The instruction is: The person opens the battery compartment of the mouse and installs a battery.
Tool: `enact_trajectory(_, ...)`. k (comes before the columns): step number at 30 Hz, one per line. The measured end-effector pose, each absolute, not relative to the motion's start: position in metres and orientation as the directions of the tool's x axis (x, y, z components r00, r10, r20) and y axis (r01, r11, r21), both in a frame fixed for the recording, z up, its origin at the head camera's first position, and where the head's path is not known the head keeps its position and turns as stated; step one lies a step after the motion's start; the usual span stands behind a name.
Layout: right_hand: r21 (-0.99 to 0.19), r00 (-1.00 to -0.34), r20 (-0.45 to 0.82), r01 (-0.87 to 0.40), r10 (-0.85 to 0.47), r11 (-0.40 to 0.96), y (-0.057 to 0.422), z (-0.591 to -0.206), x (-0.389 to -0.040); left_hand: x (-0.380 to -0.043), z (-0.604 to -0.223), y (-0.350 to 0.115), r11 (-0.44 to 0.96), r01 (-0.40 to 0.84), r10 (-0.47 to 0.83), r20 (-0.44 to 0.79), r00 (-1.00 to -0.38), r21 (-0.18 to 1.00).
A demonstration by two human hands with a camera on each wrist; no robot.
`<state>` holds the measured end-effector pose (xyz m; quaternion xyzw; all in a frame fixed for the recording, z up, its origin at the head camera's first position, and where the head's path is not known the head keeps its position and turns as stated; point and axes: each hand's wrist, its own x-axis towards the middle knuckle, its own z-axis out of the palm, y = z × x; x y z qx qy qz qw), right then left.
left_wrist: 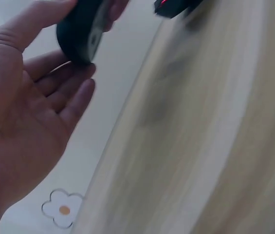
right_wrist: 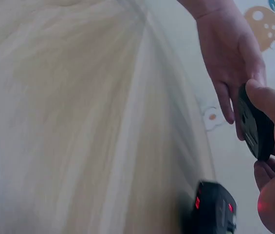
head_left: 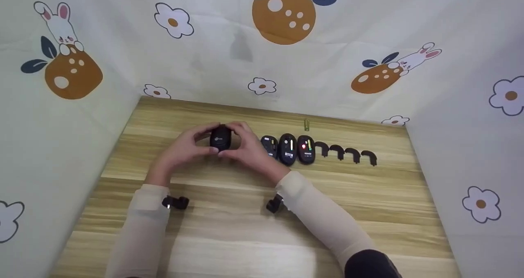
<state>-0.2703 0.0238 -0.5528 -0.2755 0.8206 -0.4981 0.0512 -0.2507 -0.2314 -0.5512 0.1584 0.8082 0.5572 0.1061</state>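
A black computer mouse point(head_left: 221, 138) is held up between both hands, its logo side toward the head camera. My left hand point(head_left: 180, 150) pinches its left side, thumb at the lower end and fingers at the upper end. From the other side my right hand point(head_left: 253, 150) grips the same mouse, with its thumb close to the left thumb. The left wrist view has the mouse point(left_wrist: 81, 31) against the fingertips, over the back edge of the table. In the right wrist view the mouse point(right_wrist: 254, 124) sits between the fingers of both hands.
Right of the hands, three more mice lie underside up: one partly behind the right hand point(head_left: 269, 143), one in the middle point(head_left: 288, 149), one with a red light point(head_left: 306, 150). Several black curved covers point(head_left: 337, 151) follow rightward. A green battery point(head_left: 306, 125) lies behind. Patterned cloth point(head_left: 217, 57) surrounds the table.
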Motion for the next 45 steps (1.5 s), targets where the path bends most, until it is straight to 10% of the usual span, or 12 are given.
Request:
enact_trajectory(25, -0.890, -0.819, 0.306, -0.427, -0.486, 0.160, 0.100, -0.545, -0.248, -0.235, -0.549, -0.145, 0.150, 0.429, 0.312, 0.369, -0.875, 0.891)
enact_trajectory(45, -0.858, -0.788, 0.427, -0.508, -0.444, 0.077, 0.152, -0.551, -0.223, -0.220, -0.547, -0.101, 0.224, 0.509, 0.423, 0.387, -0.819, 0.831)
